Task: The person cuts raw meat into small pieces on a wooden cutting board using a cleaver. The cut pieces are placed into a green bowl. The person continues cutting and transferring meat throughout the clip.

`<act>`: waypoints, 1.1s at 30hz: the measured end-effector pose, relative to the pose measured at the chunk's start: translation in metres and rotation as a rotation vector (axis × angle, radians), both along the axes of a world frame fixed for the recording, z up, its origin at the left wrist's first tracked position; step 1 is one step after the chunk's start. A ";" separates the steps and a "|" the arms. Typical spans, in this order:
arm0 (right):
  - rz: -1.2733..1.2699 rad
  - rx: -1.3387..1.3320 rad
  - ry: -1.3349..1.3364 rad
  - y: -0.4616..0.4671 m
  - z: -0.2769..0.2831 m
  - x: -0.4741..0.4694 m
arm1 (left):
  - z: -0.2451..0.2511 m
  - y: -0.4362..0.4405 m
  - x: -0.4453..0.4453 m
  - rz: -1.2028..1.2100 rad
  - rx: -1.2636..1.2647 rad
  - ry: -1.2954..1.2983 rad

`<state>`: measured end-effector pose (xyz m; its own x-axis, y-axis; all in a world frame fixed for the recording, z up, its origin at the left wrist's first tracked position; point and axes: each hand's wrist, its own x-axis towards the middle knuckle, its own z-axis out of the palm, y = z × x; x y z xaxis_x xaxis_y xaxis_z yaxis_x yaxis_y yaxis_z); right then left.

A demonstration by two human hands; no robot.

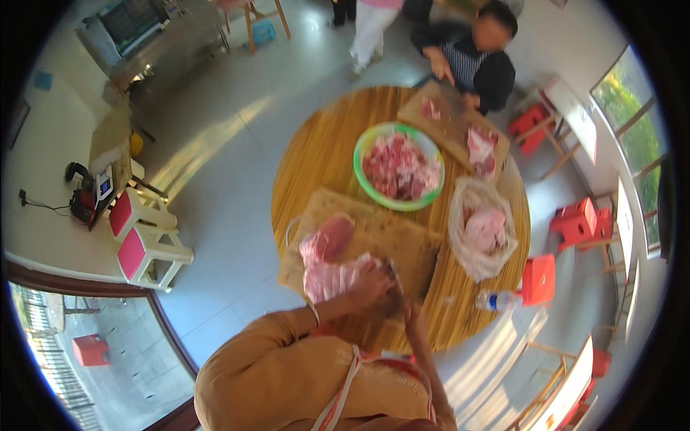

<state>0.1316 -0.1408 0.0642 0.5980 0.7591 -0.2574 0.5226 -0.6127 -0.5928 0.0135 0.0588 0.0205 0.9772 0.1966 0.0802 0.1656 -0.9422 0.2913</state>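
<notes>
Raw meat lies on the near wooden cutting board [377,234]: a slab of pale, ribbed meat [326,280] with a darker red lump [335,237] at its far left end. My left hand [373,284] presses on the slab's right end, fingers bent over it. In my right hand [414,319] is the handle of a broad-bladed knife [392,301]. Its blurred blade stands just right of my left fingers, at the meat's edge. Whether the blade is in the meat or beside it, I cannot tell.
Beyond the board stands a green-rimmed basin [362,186] of cut meat. Right of it are a plastic bag [458,237] holding meat and a clear bottle [498,301] near the round wooden table's [302,156] edge. Across, a person [469,59] sits at another cutting board [431,129] with meat.
</notes>
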 end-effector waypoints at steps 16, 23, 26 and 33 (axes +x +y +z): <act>-0.095 -0.067 0.015 -0.011 0.050 -0.025 | 0.018 0.006 0.000 0.136 -0.225 -0.307; 0.068 -0.147 -0.057 -0.011 0.047 -0.001 | 0.014 0.006 0.001 0.091 -0.107 -0.327; 0.170 -0.205 -0.103 0.001 0.051 0.020 | 0.011 0.005 0.003 0.096 -0.508 -0.317; 0.308 -0.296 -0.159 0.029 0.066 0.050 | -0.002 0.002 0.002 0.097 0.131 -0.241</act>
